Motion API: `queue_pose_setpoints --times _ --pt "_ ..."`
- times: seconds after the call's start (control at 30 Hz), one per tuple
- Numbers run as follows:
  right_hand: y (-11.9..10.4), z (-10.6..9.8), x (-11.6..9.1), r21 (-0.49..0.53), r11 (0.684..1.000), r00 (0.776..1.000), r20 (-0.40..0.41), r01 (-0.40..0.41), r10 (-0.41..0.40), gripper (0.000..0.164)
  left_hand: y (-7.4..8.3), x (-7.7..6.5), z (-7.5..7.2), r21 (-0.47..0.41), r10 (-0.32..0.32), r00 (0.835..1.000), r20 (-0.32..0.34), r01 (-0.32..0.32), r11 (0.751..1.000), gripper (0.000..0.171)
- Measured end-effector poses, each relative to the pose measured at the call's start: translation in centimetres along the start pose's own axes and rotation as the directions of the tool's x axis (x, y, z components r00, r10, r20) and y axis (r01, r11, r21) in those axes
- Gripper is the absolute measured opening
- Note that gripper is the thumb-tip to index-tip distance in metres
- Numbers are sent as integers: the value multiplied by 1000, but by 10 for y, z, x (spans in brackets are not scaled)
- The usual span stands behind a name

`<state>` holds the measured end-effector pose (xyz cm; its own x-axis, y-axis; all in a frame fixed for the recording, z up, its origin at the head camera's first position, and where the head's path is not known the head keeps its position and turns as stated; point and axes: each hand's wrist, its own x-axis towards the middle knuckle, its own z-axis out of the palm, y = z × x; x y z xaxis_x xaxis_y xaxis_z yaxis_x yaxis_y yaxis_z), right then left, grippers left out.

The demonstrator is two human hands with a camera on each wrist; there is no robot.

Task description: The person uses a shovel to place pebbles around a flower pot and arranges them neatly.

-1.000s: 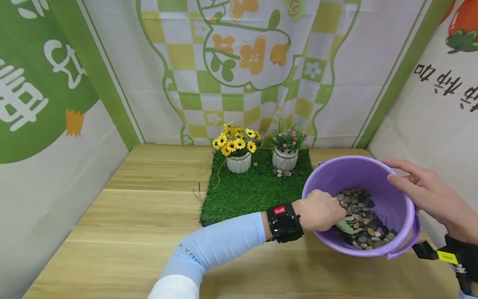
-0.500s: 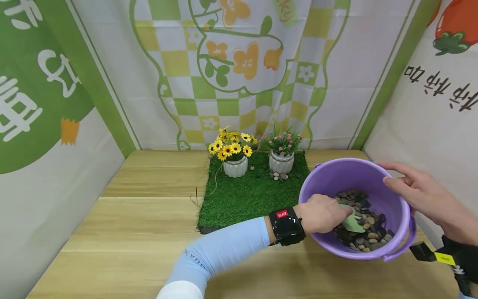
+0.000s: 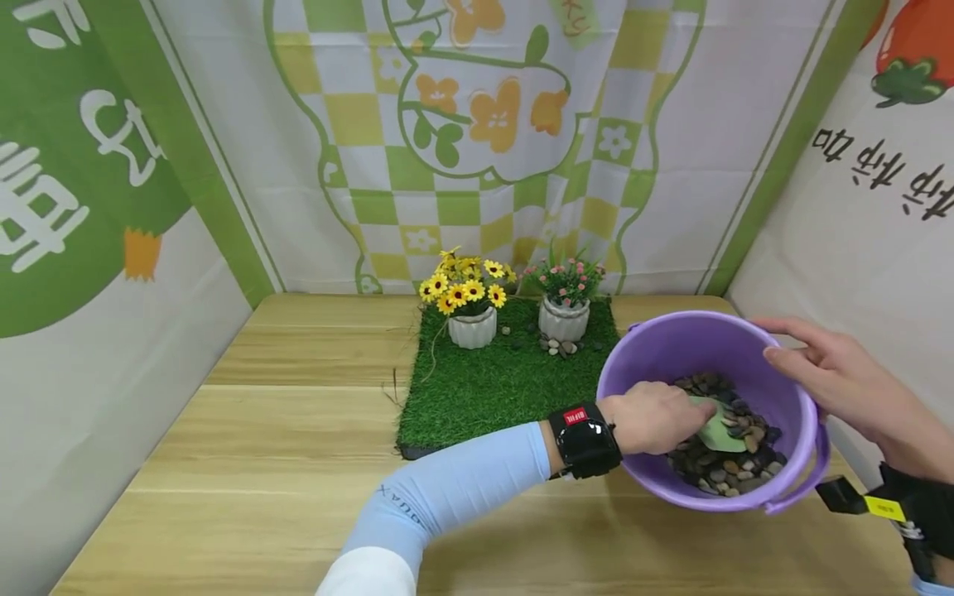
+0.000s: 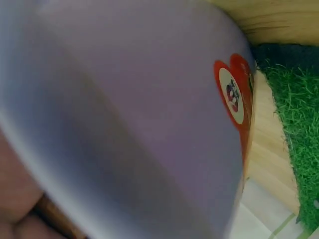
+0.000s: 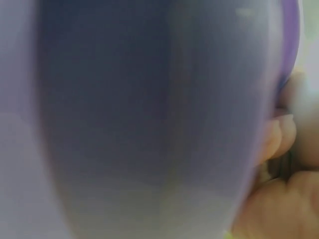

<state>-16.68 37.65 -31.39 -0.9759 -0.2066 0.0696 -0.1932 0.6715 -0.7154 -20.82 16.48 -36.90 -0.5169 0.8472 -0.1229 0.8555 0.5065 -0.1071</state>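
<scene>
Inside a purple bucket, my left hand grips a light green scoop. Some pebbles lie on the scoop's blade, and more pebbles cover the bucket's bottom. The bucket leans with its mouth toward me. My right hand holds its right rim, thumb at the edge. In the left wrist view, the bucket's outer wall fills most of the frame, hiding the scoop. The right wrist view is mostly blurred bucket wall, with curled fingers at the right.
Behind the bucket's left side lies a square of artificial grass. On it stand a pot of yellow flowers and a pot of pink flowers with several pebbles at its foot. The wooden table meets printed cloth walls.
My left hand has pushed the scoop rightward through the pebbles; more of its blade shows and pebbles now lie on it. The right hand keeps its hold on the rim.
</scene>
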Motion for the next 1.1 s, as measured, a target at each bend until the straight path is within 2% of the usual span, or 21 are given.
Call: queue_pose_setpoints --times 0.17,0.27,0.4,0.5,0.7,0.93,1.1 --pt "-1 1 2 0 999 999 7 45 -45 44 0 6 1 -6 9 1000 -24 -10 1000 8" --pt "0 2 2 2 999 999 4 40 -40 43 1 10 2 -12 17 999 -45 -18 1000 6" --pt "2 3 -1 4 1000 1000 0 -11 11 43 3 12 2 -27 25 999 -43 -26 999 8" --pt "4 3 -3 -15 999 999 -11 -37 37 42 4 9 0 -33 25 998 -57 -27 999 9" --pt "5 0 -1 -45 997 998 -31 -55 54 41 2 3 -8 -14 57 990 -131 -59 998 11" --pt "8 -1 -1 23 999 1000 -17 -25 26 39 1 -1 -7 -41 42 991 -124 -48 998 14" --pt "10 -3 -2 22 999 999 -23 -43 43 40 -1 -5 -9 -63 21 994 -111 -28 998 14"
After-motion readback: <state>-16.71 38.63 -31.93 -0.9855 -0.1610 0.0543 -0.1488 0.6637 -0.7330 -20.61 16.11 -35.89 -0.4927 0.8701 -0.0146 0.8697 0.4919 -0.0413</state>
